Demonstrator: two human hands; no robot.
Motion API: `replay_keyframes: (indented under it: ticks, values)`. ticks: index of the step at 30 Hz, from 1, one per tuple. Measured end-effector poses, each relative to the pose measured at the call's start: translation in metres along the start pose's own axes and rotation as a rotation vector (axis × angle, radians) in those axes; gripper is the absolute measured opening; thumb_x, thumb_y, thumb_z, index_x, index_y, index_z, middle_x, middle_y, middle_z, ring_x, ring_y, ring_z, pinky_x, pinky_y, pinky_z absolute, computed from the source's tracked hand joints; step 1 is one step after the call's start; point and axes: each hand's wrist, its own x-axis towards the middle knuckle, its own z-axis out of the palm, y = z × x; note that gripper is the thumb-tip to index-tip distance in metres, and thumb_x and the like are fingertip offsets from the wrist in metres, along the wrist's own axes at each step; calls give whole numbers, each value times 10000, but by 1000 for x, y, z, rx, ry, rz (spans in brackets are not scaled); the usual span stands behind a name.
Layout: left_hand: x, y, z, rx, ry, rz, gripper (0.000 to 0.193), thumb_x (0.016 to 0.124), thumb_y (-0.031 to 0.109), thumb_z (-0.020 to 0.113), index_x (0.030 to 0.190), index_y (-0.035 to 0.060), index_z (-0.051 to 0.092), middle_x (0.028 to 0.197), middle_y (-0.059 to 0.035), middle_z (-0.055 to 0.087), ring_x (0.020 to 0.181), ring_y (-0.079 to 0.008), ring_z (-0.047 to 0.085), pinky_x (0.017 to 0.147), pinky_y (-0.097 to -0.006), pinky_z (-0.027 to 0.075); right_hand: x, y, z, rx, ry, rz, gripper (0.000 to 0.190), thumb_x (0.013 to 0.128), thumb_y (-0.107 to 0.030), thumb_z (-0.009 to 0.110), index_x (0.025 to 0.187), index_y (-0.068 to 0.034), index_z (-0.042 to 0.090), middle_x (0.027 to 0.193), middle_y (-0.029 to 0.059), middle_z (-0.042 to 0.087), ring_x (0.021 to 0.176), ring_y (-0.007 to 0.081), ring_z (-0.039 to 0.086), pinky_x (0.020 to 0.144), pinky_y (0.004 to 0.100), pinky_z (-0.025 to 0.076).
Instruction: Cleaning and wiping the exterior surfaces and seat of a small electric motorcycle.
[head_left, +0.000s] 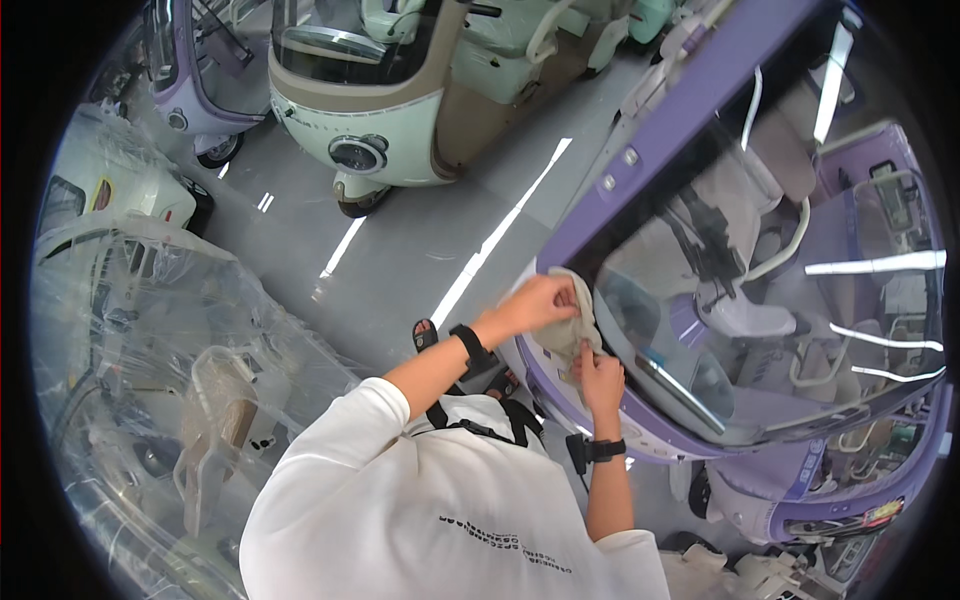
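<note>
A beige cloth (586, 304) lies bunched against the white and purple front panel of a small enclosed electric vehicle (637, 416), just below its windshield (675, 300). My left hand (551, 301) grips the upper part of the cloth, fingers curled into it. Lower down, my right hand (600, 379) pinches the cloth's near edge between thumb and fingers. Part of the front panel is hidden behind the cloth and hands. Through the windshield I see a handlebar console (742, 311) and seats.
At the left, a vehicle wrapped in clear plastic film (187, 315) stands close by. A pale green and brown three-wheeler (360, 124) is parked ahead, with a lilac one (180, 97) beyond it. Another purple vehicle (780, 480) stands at the right. Grey glossy floor (420, 247) runs between them.
</note>
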Motion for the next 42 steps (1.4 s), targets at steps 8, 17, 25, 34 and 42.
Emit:
replay_keyframes:
  ticks: [8, 17, 25, 34, 42]
  values:
    - [-22, -40, -22, -74, -41, 302, 353, 898, 85, 615, 1215, 29, 472, 954, -144, 606, 852, -277, 612, 764, -406, 493, 15, -21, 98, -210, 64, -135, 530, 978, -405, 509, 784, 26, 749, 721, 209, 704, 755, 442, 693, 778, 493, 542]
    - [-34, -96, -194, 48, 347, 199, 418, 888, 69, 580, 1305, 44, 598, 853, -122, 601, 736, -231, 607, 686, -361, 497, 77, -163, 150, -81, -27, -468, 408, 1005, -279, 486, 947, 78, 675, 945, 348, 650, 925, 535, 610, 835, 599, 460]
    - [0, -79, -349, 170, 881, 164, 364, 894, 33, 584, 1252, 26, 647, 865, -152, 578, 758, -272, 597, 734, -370, 504, 183, -369, 145, -146, 100, -800, 384, 1007, -253, 479, 913, 51, 694, 1035, 276, 677, 955, 480, 616, 851, 556, 480]
    - [30, -145, -459, 434, 985, -72, 433, 930, 66, 585, 1341, -70, 564, 953, -237, 630, 852, -364, 645, 772, -423, 512, 258, -520, 168, -203, 62, -983, 273, 966, -213, 539, 920, 22, 672, 1025, 219, 659, 959, 408, 640, 830, 504, 524]
    - [38, -160, -480, 572, 901, -322, 559, 926, 120, 571, 1420, -111, 447, 1049, -262, 599, 906, -435, 625, 799, -471, 510, 273, -534, 193, -392, 43, -1197, 222, 837, -164, 646, 985, 0, 627, 937, 170, 640, 915, 341, 656, 805, 446, 543]
